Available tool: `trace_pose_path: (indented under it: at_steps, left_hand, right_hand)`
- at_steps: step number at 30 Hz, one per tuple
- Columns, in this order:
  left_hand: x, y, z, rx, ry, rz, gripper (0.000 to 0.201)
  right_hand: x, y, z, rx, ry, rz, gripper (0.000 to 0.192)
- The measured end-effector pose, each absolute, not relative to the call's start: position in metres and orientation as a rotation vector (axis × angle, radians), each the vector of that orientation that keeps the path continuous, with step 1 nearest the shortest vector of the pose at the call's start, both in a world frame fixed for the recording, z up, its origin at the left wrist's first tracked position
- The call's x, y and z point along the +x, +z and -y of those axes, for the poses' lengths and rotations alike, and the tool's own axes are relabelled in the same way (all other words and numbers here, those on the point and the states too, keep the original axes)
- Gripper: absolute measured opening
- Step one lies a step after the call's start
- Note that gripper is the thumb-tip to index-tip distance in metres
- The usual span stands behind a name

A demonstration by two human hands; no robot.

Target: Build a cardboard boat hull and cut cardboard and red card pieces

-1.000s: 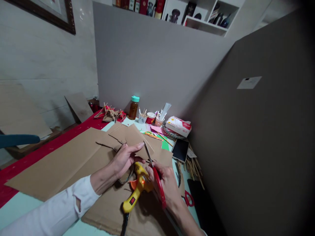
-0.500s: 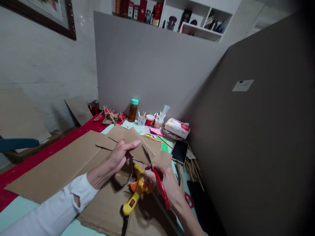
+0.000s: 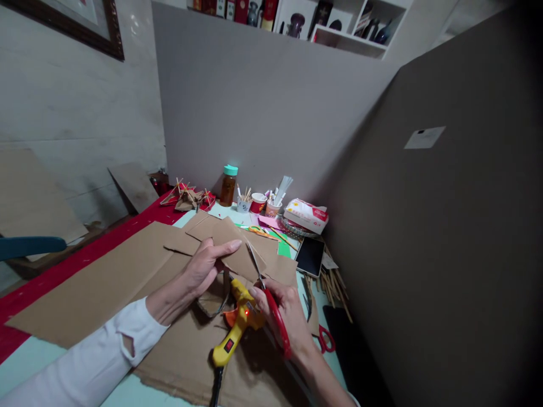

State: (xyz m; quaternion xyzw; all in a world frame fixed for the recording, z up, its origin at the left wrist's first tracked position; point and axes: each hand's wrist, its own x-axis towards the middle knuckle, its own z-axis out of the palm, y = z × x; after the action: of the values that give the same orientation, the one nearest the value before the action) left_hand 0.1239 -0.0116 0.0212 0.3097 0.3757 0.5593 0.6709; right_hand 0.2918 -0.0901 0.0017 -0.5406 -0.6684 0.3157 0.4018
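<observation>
We hold a small brown cardboard piece up off the bench, our left hand pinching its near edge between thumb and fingers so the sheet stays taut for the blades. Our right hand has its fingers curled tight through the red-handled scissors, whose tips meet the cardboard just beyond the left fingertips. Just below both sets of fingers a yellow hot glue gun rests on its orange stand, red lamp lit, nozzle kept clear of the large cardboard sheet beneath. Farther out past the fingers, a black phone, a tissue pack and an amber jar line the bench edge.
</observation>
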Motion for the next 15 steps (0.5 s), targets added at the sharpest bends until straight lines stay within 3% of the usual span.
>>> trace_pose_path:
  at_steps: [8, 15]
  left_hand:
    - [0.129, 0.032, 0.027, 0.702, 1.182, -0.872, 0.058]
    - [0.129, 0.023, 0.023, 0.715, 1.167, -0.805, 0.045]
  right_hand:
    - [0.295, 0.002, 0.086, -1.433, 0.839, 1.671, 0.05]
    - [0.292, -0.001, 0.089, -1.436, 0.769, 1.689, 0.051]
